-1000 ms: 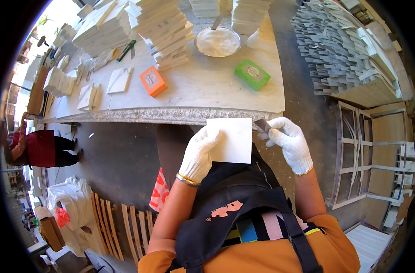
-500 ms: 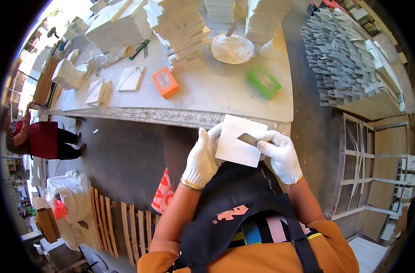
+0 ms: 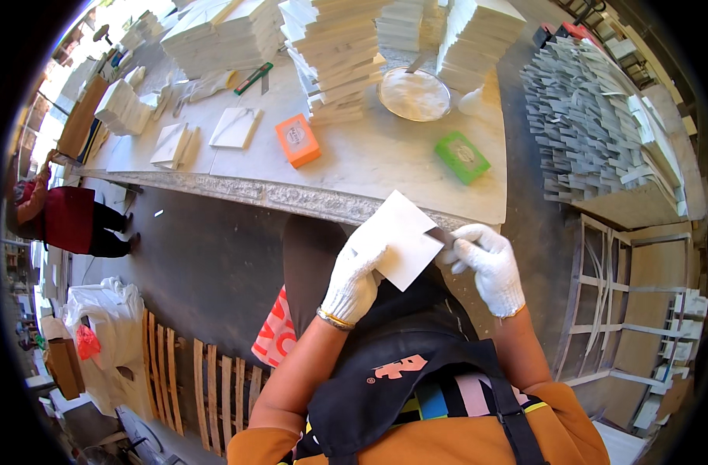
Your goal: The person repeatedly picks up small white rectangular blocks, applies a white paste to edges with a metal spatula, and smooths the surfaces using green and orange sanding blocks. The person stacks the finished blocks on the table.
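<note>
Square white stone tile [image 3: 401, 238], held at frame centre below the table edge, with scraper.

Left hand [image 3: 355, 277], white-gloved, grasps the tile's lower-left edge; right hand [image 3: 486, 262], gloved, clenches a thin dark blade [image 3: 440, 235], handle hidden in the fist, tip touching the tile's right edge. Above: pale marble worktable [image 3: 385, 167] bearing an orange block [image 3: 297, 140], green block [image 3: 462, 156], round white-filled dish [image 3: 414, 94], stacked white tiles [image 3: 340, 54]. Person in red [image 3: 63, 217], left edge, partly cut off.

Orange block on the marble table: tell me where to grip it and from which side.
Grip the orange block across its two long sides, coming straight down from above. It lies flat on the table with bare marble around it, and its narrow width probably suits one hand.
</note>
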The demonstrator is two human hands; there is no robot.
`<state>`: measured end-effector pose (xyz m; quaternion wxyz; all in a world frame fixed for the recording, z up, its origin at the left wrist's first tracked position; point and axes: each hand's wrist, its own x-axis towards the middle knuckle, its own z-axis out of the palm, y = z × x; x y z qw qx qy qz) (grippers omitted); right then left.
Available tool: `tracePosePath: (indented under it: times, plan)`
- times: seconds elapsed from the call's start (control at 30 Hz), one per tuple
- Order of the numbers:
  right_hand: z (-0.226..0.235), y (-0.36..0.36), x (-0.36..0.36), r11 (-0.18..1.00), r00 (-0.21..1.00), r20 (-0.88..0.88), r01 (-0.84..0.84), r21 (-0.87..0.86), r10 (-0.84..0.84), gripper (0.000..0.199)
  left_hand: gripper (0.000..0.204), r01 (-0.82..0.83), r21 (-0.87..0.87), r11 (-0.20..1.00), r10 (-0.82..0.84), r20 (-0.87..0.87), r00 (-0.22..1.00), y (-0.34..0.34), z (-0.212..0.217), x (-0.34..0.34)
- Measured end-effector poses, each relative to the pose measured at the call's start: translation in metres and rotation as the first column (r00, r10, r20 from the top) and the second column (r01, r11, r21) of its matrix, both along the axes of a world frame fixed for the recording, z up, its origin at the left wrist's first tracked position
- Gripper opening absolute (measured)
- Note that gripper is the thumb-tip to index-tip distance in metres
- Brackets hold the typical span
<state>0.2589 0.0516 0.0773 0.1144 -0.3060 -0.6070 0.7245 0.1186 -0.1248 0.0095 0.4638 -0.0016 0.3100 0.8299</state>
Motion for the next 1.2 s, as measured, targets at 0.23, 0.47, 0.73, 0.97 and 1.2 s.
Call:
tracePosePath:
  times: [0.23, 0.47, 0.73, 0.97, 1.2]
  plan:
    - [0.000, 0.006, -0.017, 0.965, 0.994, -0.059, 0.104, 0.240, -0.093, 0.014, 0.045, 0.054, -0.060, 0.997, -0.061, -0.113, 0.992, -0.005, 0.013, -0.009]
    - [-0.010, 0.003, -0.021, 0.444, 0.936, -0.121, -0.040, 0.895, 0.330, 0.026, 0.052, 0.111, 0.025, 0.994, -0.112, 0.040, 0.993, -0.004, 0.011, -0.010]
    - [-0.028, 0.023, 0.032, 0.629, 0.997, 0.006, -0.055, 0.775, 0.079, 0.018, 0.055, -0.013, 0.012, 1.000, 0.012, 0.084, 0.996, -0.008, 0.024, -0.019]
    - [0.021, 0.066, -0.025, 0.749, 0.983, -0.118, 0.185, 0.637, -0.142, 0.022, 0.047, -0.048, -0.069, 0.996, 0.045, -0.041, 0.998, -0.008, 0.017, -0.024]
    - [0.012, 0.124, -0.153, 0.159, 0.988, 0.118, -0.101, 0.982, -0.098, 0.020, 0.051, -0.044, -0.078, 0.996, 0.036, -0.098, 0.995, -0.019, 0.027, -0.024]
